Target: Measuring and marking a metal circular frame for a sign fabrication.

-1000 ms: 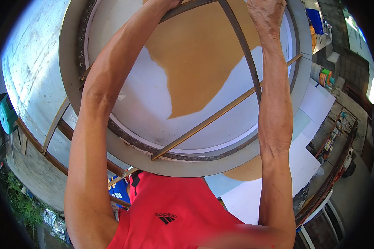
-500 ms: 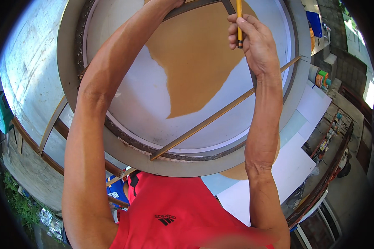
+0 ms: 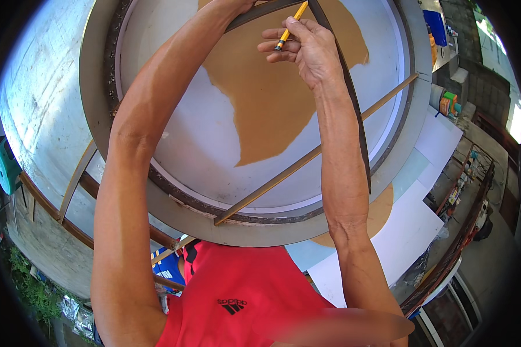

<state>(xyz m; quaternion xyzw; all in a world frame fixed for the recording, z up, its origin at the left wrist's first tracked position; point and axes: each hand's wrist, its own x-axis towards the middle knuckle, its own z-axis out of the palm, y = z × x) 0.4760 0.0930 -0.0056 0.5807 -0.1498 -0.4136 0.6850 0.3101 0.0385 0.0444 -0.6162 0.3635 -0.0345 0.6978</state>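
Note:
My right hand (image 3: 308,51) is closed on a yellow pencil (image 3: 293,24), its dark end toward me and its other fingers loosely bent. Beneath the pencil lies a dark L-shaped square (image 3: 260,13); its long leg runs down past my right forearm. My left hand (image 3: 242,4) is at the short leg of the square, mostly cut off by the upper edge, so its fingers are hidden. Under both hands is a brown sheet (image 3: 278,110) with an uneven outline, lying on a pale round panel (image 3: 197,133).
A wide grey ring (image 3: 96,75) surrounds the panel. A thin wooden strip (image 3: 266,187) crosses it slantwise. White sheets (image 3: 382,246) lie at the lower right, beside a rounded brown piece (image 3: 382,214). At the left stand a pale tabletop (image 3: 46,75) and a teal object (image 3: 6,166).
My right hand has moved left with the pencil, which has gone from upright to slanted. More of the square's long leg now shows. My left arm has hardly moved.

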